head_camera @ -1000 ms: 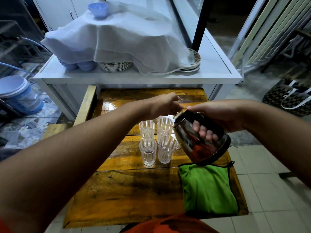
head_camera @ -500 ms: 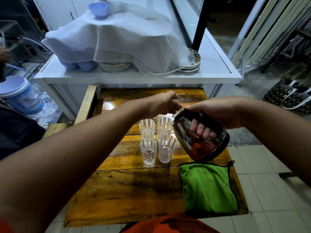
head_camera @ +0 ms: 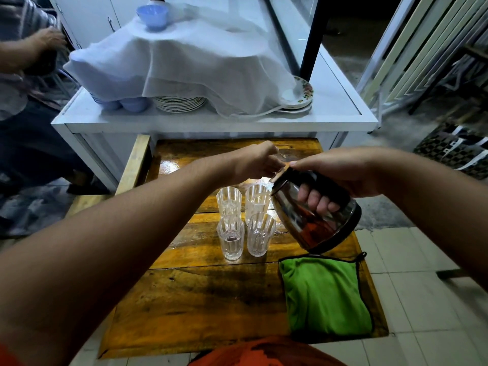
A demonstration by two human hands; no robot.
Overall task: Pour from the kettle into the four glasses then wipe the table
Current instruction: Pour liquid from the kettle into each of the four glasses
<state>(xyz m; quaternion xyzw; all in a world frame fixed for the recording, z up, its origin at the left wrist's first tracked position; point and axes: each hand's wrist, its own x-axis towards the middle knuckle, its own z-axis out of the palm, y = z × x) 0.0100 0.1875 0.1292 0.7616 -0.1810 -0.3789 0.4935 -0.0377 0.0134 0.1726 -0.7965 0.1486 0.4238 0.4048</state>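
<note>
Right hand (head_camera: 340,171) grips kettle (head_camera: 314,212) handle, tilted, spout at far-right glass (head_camera: 257,203). Left hand (head_camera: 254,163) pinches lid w/ fingers. Green cloth (head_camera: 324,294) on worktop (head_camera: 200,302) at 4 o'clock.

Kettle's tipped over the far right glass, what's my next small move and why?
Probably hold the tilt a little longer: the kettle spout sits over the far right glass, which looks only partly filled, and the near right glass beside it looks empty, so shift there next.
</note>
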